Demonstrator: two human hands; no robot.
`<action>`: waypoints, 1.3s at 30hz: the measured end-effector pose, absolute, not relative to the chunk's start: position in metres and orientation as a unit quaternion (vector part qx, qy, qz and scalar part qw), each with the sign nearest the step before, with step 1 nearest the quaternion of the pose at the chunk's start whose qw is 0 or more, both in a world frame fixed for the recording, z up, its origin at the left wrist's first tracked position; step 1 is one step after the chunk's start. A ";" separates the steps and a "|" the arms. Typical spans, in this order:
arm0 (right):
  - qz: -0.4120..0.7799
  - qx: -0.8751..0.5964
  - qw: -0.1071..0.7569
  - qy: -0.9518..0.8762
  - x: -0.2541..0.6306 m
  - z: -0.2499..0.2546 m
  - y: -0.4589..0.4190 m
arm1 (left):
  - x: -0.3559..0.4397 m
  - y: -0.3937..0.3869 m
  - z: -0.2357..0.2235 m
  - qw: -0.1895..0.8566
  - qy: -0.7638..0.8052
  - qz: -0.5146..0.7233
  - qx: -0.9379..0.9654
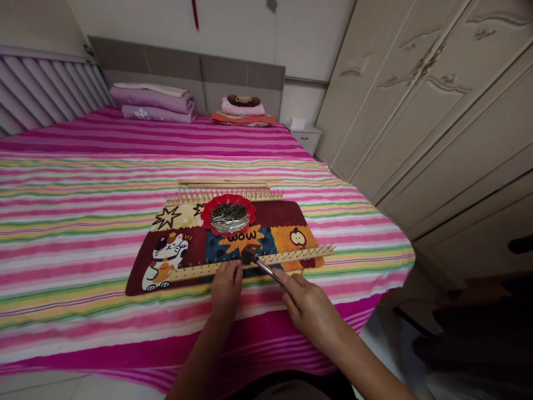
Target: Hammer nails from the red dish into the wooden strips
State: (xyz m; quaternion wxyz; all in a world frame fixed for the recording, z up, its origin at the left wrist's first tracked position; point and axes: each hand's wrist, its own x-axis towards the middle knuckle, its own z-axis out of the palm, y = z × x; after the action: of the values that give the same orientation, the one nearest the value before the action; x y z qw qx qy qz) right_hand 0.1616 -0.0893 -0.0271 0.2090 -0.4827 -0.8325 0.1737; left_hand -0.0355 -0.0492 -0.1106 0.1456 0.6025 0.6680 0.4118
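Note:
My right hand is wrapped round the handle of a hammer, whose dark head is just above a long wooden strip. Thin nails stand up along that strip. Left of the hammer head, my left hand is closed in a pinch at the strip's near edge; whatever is between its fingertips is too small to make out. Beneath the strip lies a patterned mat with a cat, an apple and the word "WOW". On the mat, a red scalloped dish holds a heap of loose nails.
Behind the dish lies another nail-studded strip, with plain wooden strips beyond it. All this rests on a bed with a striped sheet. Folded bedding sits at the headboard. A wardrobe stands to the right.

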 end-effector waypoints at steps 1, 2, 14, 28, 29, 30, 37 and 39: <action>0.191 -0.481 0.220 -0.827 0.165 -0.027 -0.094 | -0.036 -0.049 -0.110 0.150 0.669 0.410 0.601; 0.211 -0.476 0.233 -0.821 0.169 -0.027 -0.100 | -0.036 -0.049 -0.110 0.154 0.671 0.409 0.599; 0.403 -0.486 0.222 -0.743 0.212 -0.107 -0.137 | -0.047 -0.054 -0.091 0.091 0.644 0.458 0.606; 0.436 -0.493 0.267 -0.703 0.216 -0.137 -0.133 | -0.061 0.078 -0.041 0.084 0.785 0.165 0.591; 0.440 -0.490 0.268 -0.703 0.216 -0.138 -0.132 | -0.059 0.080 -0.043 0.085 0.787 0.154 0.591; 0.443 -0.488 0.269 -0.702 0.216 -0.138 -0.132 | -0.058 0.082 -0.044 0.085 0.788 0.147 0.592; 0.444 -0.491 0.269 -0.700 0.214 -0.136 -0.131 | -0.055 0.084 -0.049 0.091 0.779 0.125 0.607; 0.441 -0.493 0.270 -0.700 0.214 -0.135 -0.131 | -0.056 0.085 -0.049 0.100 0.771 0.125 0.617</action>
State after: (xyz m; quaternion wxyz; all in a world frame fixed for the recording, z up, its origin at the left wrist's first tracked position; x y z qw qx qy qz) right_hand 0.2142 -0.1307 -0.1353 0.2697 -0.4925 -0.7002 0.4408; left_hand -0.0562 0.0847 -0.0486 0.1001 0.6166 0.7709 0.1246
